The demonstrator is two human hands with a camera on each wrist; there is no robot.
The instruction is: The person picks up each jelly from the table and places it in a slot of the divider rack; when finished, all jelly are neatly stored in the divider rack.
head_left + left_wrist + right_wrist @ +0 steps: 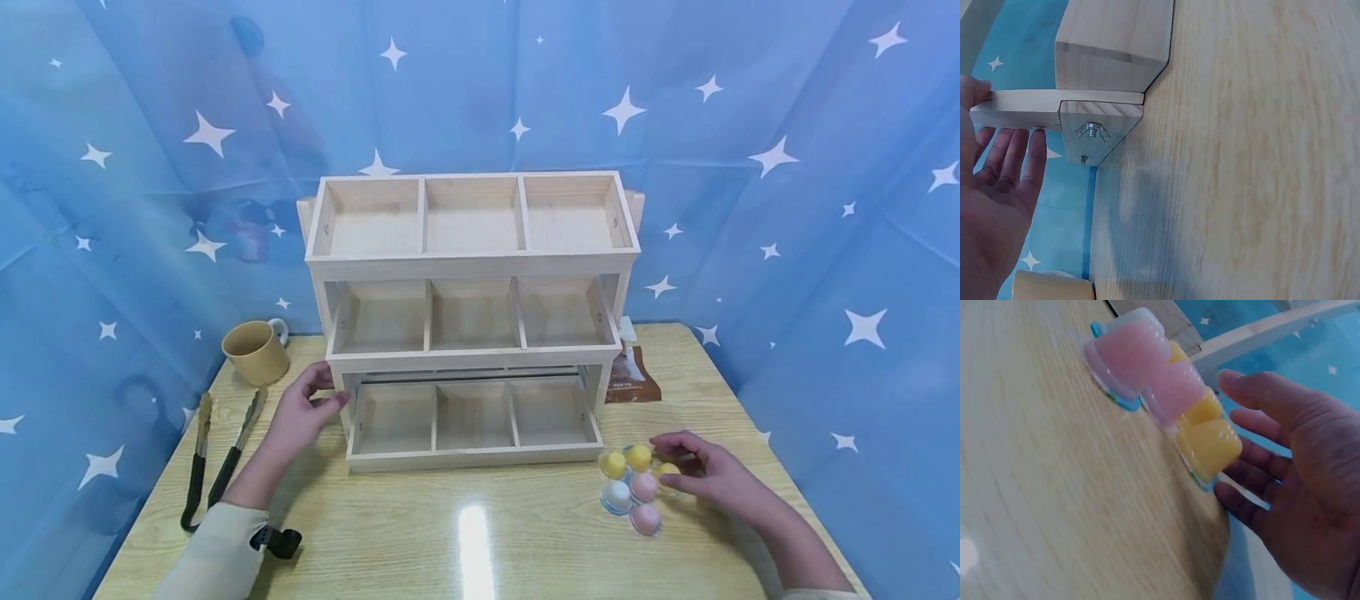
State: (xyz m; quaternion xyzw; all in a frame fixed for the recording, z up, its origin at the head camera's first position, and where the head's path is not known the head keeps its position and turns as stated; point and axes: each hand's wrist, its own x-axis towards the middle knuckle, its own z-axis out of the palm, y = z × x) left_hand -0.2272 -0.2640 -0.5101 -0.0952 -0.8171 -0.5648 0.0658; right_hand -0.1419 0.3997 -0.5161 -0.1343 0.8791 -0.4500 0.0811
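Observation:
A pale wooden three-tier rack [472,268], each tier split into three compartments, stands at the table's back. My left hand [302,410] holds its left side post [1019,106], thumb on one face and fingers on the opposite one. Several small jelly cups [643,487] in yellow, pink and white stand clustered at the rack's front right. Beside the rightmost yellow jelly cup [1211,447] is my right hand [708,473], its fingers loosely bent. The right wrist view shows the thumb apart from the cups; whether the other fingertips touch one, I cannot tell.
Left of the rack are a tan mug [258,354] and black-handled tongs [225,454]. A brown packet [633,379] lies by the rack's right side, partly hidden. Behind the table hangs a blue star-patterned curtain [480,83].

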